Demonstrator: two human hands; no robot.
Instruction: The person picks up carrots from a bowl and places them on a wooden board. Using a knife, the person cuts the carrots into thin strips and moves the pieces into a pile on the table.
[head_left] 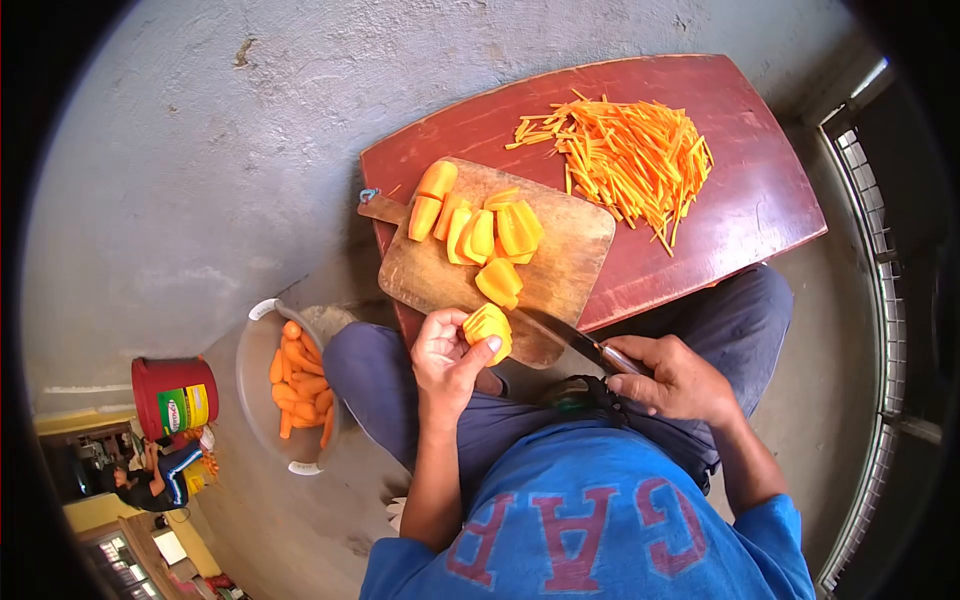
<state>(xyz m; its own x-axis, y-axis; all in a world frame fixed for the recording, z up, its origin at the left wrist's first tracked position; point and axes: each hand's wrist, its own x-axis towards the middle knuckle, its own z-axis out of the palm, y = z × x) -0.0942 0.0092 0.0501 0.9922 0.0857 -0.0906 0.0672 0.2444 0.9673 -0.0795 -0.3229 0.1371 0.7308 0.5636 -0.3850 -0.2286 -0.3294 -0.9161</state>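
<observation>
My left hand (pixel 447 358) pinches a stack of carrot slices (pixel 487 333) between thumb and fingers, just over the near edge of the wooden cutting board (pixel 565 240). A knife (pixel 560 330) is gripped by its handle in my right hand (pixel 675 378), its blade pointing left toward the board and the held slices. On the board lie several cut carrot pieces (pixel 518 228), some flat slabs and some thicker chunks. One short sliced stack (pixel 499 282) sits close beyond my left hand.
The board rests on a red wooden table (pixel 750 150), beside a heap of carrot sticks (pixel 640 155). On the floor to the left, a clear tub (pixel 252 400) holds whole peeled carrots (pixel 300 385). Farther off are a red bucket (pixel 150 400) and a seated person (pixel 155 480).
</observation>
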